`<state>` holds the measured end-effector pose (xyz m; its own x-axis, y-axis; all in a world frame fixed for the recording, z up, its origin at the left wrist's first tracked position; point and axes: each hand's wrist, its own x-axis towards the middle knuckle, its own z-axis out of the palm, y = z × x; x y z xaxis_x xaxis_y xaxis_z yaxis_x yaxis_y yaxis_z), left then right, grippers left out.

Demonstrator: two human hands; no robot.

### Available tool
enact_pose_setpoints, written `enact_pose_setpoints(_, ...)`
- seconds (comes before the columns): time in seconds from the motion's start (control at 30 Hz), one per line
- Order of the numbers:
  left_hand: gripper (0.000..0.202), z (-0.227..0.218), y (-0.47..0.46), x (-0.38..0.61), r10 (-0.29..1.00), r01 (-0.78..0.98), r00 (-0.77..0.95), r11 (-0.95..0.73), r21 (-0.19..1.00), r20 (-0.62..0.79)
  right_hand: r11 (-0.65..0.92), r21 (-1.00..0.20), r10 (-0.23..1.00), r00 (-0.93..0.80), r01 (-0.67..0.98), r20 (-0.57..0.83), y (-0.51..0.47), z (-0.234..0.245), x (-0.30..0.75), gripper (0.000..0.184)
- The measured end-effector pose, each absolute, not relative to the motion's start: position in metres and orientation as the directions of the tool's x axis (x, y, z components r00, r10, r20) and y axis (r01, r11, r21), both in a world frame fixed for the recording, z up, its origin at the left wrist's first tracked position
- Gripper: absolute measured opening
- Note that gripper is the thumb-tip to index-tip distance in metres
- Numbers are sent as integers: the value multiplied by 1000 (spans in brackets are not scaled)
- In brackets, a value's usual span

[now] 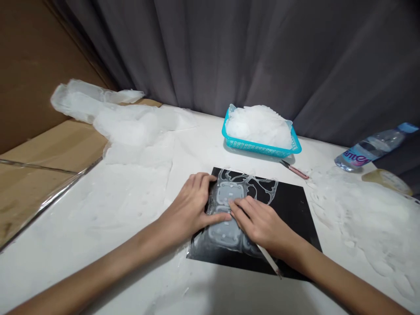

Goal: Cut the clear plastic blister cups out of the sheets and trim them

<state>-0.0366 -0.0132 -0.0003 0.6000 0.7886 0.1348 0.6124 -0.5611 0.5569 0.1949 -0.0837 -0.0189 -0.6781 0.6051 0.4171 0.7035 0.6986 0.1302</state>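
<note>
A clear, moulded plastic sheet (226,234) with rounded rectangular panels lies on a black mat (288,205). Thin curved cut-out strips (262,186) show at its far end. My left hand (197,201) rests on the sheet's left side, its thumb stretched across the middle and its fingers at the mat's upper left edge. In my right hand (259,221) is a slim white pen-like tool (268,258), held in a pinch low over the panels. Its back end points toward me, while its tip is hidden under the fingers.
Behind the mat stands a turquoise basket (262,149) heaped with white translucent pieces. A pink-handled cutter (295,169) lies near it. To the right are a tilted water bottle (370,148), a tape roll (389,180) and translucent sheets (377,227). More sheets (127,127) pile up left, beside cardboard (55,144).
</note>
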Motion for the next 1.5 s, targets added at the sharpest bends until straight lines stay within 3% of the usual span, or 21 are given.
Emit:
enact_pose_setpoints(0.07,61,0,-20,-34,851,674,514,-480,562,109,678,87,620,-631,730,466,-83,-19,195,33)
enact_pose_setpoints(0.17,43,2,-27,-29,828,588,561,-390,708,-9,661,43,625,-581,749,522,-82,-15,195,31)
enact_pose_setpoints(0.33,39,8,-31,-22,733,381,662,-151,912,-155,661,5,635,-562,750,530,-79,-5,195,25)
enact_pose_setpoints(0.47,43,10,-39,-19,720,377,623,67,924,-306,687,-136,683,-570,714,456,-80,1,193,23)
enact_pose_setpoints(0.6,44,7,-47,-17,720,350,603,148,925,-344,670,-258,728,-547,696,413,-73,3,196,24)
enact_pose_setpoints(0.67,45,6,-46,-17,704,394,594,166,904,-389,608,-292,759,-433,738,487,-61,7,209,23)
enact_pose_setpoints(0.7,46,5,-45,-17,694,417,589,177,891,-414,532,-320,768,-287,784,573,-53,10,220,23)
enact_pose_setpoints(0.83,47,7,-38,-20,647,461,607,187,868,-462,289,-395,752,48,872,657,-29,34,264,23)
enact_pose_setpoints(0.97,47,16,-33,-25,595,535,634,125,836,-494,338,-514,854,-27,789,519,-36,59,267,15)
enact_pose_setpoints(1.07,51,22,-31,-29,674,653,604,-112,749,-426,365,-622,913,-135,692,386,-48,71,255,15)
enact_pose_setpoints(1.17,49,22,-25,-31,846,739,509,-334,585,-159,378,-691,926,-255,616,279,-54,79,247,15)
enact_pose_setpoints(1.23,72,20,-18,-30,887,709,456,-416,570,80,400,-711,911,-334,578,242,-57,81,243,16)
enact_pose_setpoints(1.3,94,19,-11,-28,843,597,477,-518,612,248,432,-721,882,-421,542,212,-58,80,237,17)
enact_pose_setpoints(1.33,90,18,-8,-26,805,525,526,-560,641,272,446,-726,864,-462,523,198,-59,79,234,18)
enact_pose_setpoints(1.4,50,18,-5,-22,739,388,630,-565,728,237,462,-740,838,-515,489,183,-61,76,228,24)
enact_pose_setpoints(1.43,31,18,-5,-20,734,340,651,-511,789,195,460,-748,837,-514,478,186,-62,75,226,28)
enact_pose_setpoints(1.5,24,17,-8,-16,784,254,616,-291,922,78,446,-762,864,-448,470,230,-63,74,225,33)
